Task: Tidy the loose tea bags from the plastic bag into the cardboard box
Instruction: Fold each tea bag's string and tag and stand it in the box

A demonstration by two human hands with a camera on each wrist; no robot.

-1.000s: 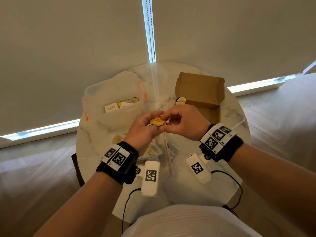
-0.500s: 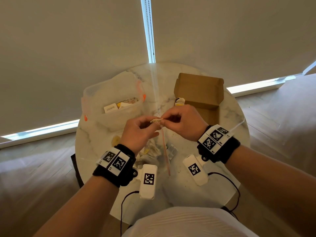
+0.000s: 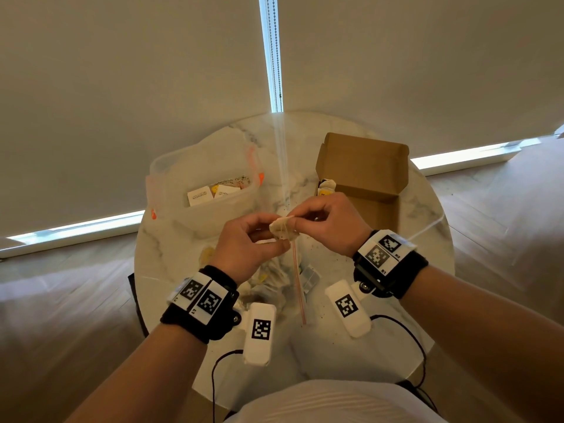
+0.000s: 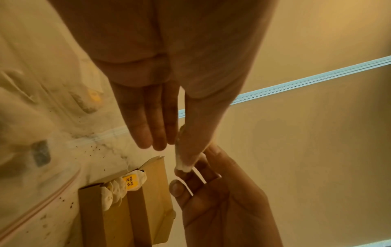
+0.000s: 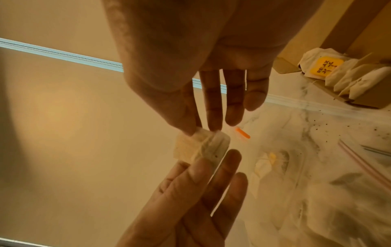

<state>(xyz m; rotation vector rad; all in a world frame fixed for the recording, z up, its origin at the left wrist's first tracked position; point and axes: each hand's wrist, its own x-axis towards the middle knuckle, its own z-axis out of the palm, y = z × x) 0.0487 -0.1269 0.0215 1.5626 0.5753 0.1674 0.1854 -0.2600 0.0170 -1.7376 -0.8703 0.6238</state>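
- Fingers [image 5: 190, 122] of the right hand [image 3: 331, 222] and those of the left hand [image 3: 244, 250] both pinch one pale tea bag [image 3: 282, 228], held in the air between them above the middle of the tabletop [image 3: 351, 349].
- Right thumb and forefinger nip the bag's upper edge; the left hand grips its lower edge, with string wound round the bag's middle.
- Just beyond the right hand stands the cardboard box [image 3: 363, 169], lid flap upright at the back, its open side facing the person; folded tea bags lean at its near-left corner, one with a yellow tag [image 5: 327, 66] reading RELAX.
- Open marble lies between the held bag and the box mouth, so the way across is unblocked.
- On the left half of the tabletop stands a clear plastic bag [image 3: 207, 178] with orange marks at its edge and white and yellow packets inside.
- Under the wrists lies a second, flattened clear bag with a pink zip strip [image 3: 297, 279]; loose tea bags lie in and around it.
- Dark crumbs speckle the round white marble, whose rim runs close behind the box and the standing bag.
- Pale roller blinds fill the background, a bead chain [image 3: 276, 53] hanging in the bright gap between them; wood floor shows on either side.
- Only the wrist views show the tag's lettering and the string; only the head view shows the whole round tabletop and both bags at once.
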